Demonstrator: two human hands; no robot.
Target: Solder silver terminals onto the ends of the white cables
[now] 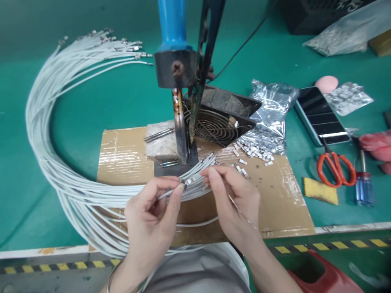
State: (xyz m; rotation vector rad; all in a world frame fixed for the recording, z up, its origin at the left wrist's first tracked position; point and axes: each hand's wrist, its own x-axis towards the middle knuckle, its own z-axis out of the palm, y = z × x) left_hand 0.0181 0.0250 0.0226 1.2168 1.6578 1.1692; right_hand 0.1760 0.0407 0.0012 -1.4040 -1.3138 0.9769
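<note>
My left hand [154,213] pinches a white cable near its end, where a small metal connector [190,181] sticks out past thumb and forefinger. Facing it, my right hand [235,199] is closed in a pinch, with a thin silvery wire [240,209] running through the fingers and across the palm. The kind of wire is not plain. Its tip, by the connector, is hard to make out. Behind both hands lies a bundle of white cables [88,191], looping round to the left. Just above the hands hangs a blue-handled soldering iron [180,130] on a stand.
Cardboard [281,203] covers the bench under the work. Behind the iron stands a black fan [222,122]. Loose small connectors [256,150] lie beside a silvery bag [273,114]. At right are a phone [320,116], orange scissors [336,169], a screwdriver [364,189] and a yellow sponge [320,191].
</note>
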